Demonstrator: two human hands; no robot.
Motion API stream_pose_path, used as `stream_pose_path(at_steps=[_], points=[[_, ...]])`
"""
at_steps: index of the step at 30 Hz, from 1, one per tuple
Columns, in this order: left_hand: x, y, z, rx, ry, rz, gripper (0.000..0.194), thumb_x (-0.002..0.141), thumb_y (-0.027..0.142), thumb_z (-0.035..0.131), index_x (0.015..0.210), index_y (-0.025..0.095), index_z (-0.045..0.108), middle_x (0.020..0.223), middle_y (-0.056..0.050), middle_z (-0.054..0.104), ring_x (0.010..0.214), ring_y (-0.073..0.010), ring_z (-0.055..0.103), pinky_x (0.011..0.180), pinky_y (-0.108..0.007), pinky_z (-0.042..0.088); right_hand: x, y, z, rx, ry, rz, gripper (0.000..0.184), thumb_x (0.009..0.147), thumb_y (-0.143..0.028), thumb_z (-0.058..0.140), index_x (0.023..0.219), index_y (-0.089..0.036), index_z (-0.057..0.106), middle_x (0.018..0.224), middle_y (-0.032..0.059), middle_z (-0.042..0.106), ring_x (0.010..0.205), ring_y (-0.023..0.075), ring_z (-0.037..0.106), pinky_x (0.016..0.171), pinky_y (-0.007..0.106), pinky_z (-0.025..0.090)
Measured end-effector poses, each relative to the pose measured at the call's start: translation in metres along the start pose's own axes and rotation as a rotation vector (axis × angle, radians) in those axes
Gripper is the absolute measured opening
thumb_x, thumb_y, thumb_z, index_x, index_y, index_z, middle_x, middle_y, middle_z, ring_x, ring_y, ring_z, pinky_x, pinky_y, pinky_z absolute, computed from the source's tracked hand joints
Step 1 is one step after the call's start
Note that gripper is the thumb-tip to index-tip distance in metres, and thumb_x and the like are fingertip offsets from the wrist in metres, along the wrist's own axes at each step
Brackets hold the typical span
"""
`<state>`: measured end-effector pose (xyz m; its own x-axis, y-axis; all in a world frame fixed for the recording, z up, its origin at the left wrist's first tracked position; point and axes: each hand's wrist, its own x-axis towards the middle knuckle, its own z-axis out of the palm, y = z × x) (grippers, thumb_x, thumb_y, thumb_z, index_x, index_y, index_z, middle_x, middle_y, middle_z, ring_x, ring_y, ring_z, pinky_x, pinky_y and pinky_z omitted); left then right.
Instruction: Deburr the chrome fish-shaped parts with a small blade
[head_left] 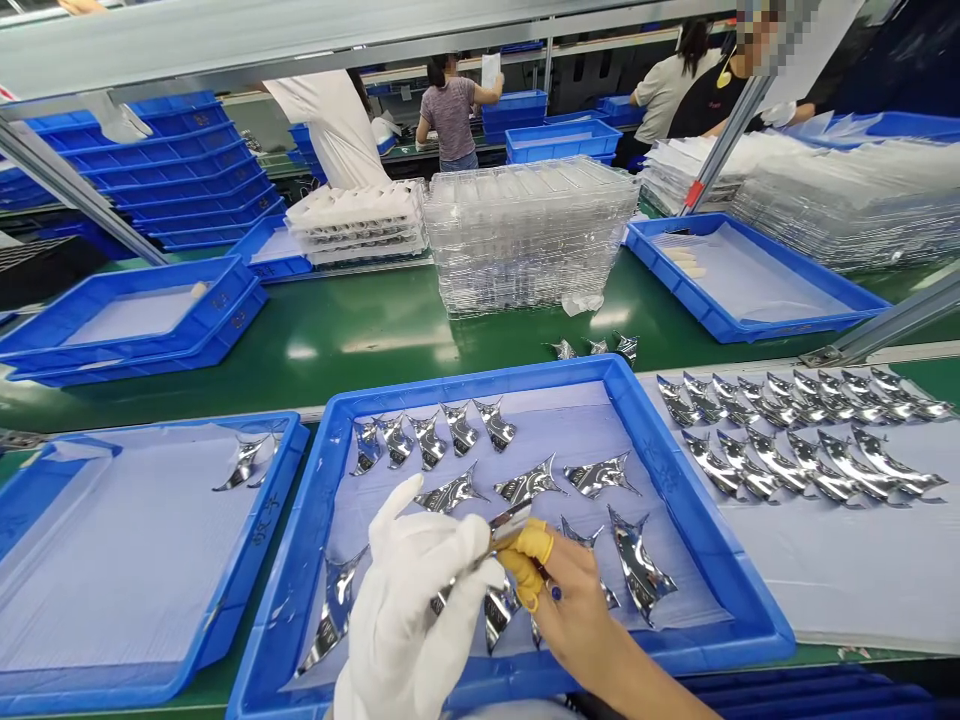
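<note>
My left hand (412, 590), in a white glove, is closed on a shiny curved metal piece (511, 522), gripping it between thumb and fingers. On the piece's other end my right hand (566, 590) closes its fingers, which wear yellow finger cots. Both hands are over a blue tray (679, 470) lined with thin whitish sheeting. Several mirror-like pieces with pointed corners lie in that tray, among them one at the right (641, 565), one at the lower left (334, 610) and one in the back row (459, 428). My hands partly hide the pieces beneath them.
To the left stands another lined blue tray (289, 480) with metal pieces (244, 460) in its far corner. Two rows of similar pieces (817, 470) lie on white sheeting at right. Behind are clear plastic trays (532, 240), stacked blue trays (187, 170) and several people (454, 110).
</note>
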<state>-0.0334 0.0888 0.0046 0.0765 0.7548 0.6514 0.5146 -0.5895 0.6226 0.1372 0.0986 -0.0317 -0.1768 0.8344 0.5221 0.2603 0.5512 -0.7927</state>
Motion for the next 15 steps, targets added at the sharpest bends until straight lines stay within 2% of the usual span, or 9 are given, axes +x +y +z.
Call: stream_pose_path(at_steps=[2,4,6,7,9,11,13,15], points=[[-0.004,-0.001,0.005,-0.054,0.067,-0.154,0.047,0.092,0.007,0.068,0.128,0.036,0.069,0.104,0.003,0.08,0.104,-0.0179,0.073,0.121,-0.05,0.041,-0.004,-0.002,-0.001,-0.087,-0.001,-0.065,0.027,0.093,-0.002,0.049,0.093,-0.022,0.068,0.076,0.0038,0.074,0.063,0.0192,0.068,0.058,0.028,0.057],[-0.006,-0.002,0.006,-0.144,0.123,-0.348,0.033,0.094,0.013,0.069,0.119,0.034,0.074,0.11,0.002,0.081,0.116,-0.019,0.071,0.112,-0.04,0.052,-0.007,-0.003,-0.002,-0.141,-0.026,-0.135,0.029,0.096,-0.003,0.047,0.095,-0.022,0.069,0.076,0.0049,0.074,0.063,0.02,0.069,0.059,0.029,0.057],[-0.007,-0.002,0.005,-0.25,0.143,-0.496,0.021,0.096,0.021,0.07,0.112,0.032,0.077,0.11,0.0,0.081,0.11,-0.0189,0.075,0.098,-0.031,0.06,-0.008,-0.005,-0.004,-0.124,-0.056,-0.126,0.027,0.101,-0.008,0.046,0.103,-0.022,0.069,0.081,0.0064,0.076,0.069,0.0211,0.072,0.062,0.03,0.059],[-0.007,-0.002,0.003,-0.293,0.14,-0.532,0.018,0.096,0.024,0.071,0.11,0.031,0.078,0.108,0.0,0.082,0.104,-0.018,0.076,0.093,-0.027,0.062,-0.007,-0.005,-0.005,-0.096,-0.063,-0.075,0.024,0.103,-0.012,0.047,0.107,-0.021,0.068,0.083,0.0061,0.076,0.069,0.0208,0.071,0.062,0.03,0.058],[-0.006,-0.002,0.0,-0.335,0.13,-0.541,0.014,0.095,0.027,0.072,0.107,0.03,0.08,0.103,-0.001,0.082,0.097,-0.0165,0.077,0.089,-0.024,0.062,-0.004,-0.007,-0.008,-0.036,-0.076,0.097,0.016,0.106,-0.023,0.051,0.113,-0.021,0.065,0.081,0.0032,0.073,0.06,0.0177,0.066,0.056,0.028,0.055],[-0.006,-0.004,-0.002,-0.329,0.12,-0.5,0.013,0.096,0.027,0.071,0.105,0.03,0.08,0.103,-0.001,0.081,0.1,-0.0161,0.076,0.091,-0.022,0.061,0.0,-0.01,-0.014,-0.014,-0.096,0.242,0.018,0.106,-0.033,0.054,0.118,-0.022,0.062,0.08,0.0005,0.07,0.052,0.0148,0.057,0.049,0.027,0.05],[-0.006,-0.006,-0.003,-0.311,0.104,-0.457,0.015,0.097,0.026,0.068,0.106,0.031,0.079,0.105,0.0,0.08,0.104,-0.0156,0.075,0.094,-0.022,0.06,0.004,-0.017,-0.022,-0.035,-0.143,0.266,0.025,0.107,-0.037,0.052,0.127,-0.023,0.059,0.087,0.0027,0.071,0.059,0.0166,0.062,0.055,0.028,0.054],[-0.007,-0.008,-0.003,-0.302,0.084,-0.419,0.017,0.098,0.024,0.065,0.108,0.031,0.077,0.104,0.0,0.08,0.107,-0.0153,0.074,0.099,-0.024,0.058,0.008,-0.025,-0.029,-0.049,-0.175,0.193,0.03,0.109,-0.034,0.044,0.135,-0.027,0.058,0.097,0.0061,0.074,0.075,0.0209,0.07,0.067,0.031,0.059]])
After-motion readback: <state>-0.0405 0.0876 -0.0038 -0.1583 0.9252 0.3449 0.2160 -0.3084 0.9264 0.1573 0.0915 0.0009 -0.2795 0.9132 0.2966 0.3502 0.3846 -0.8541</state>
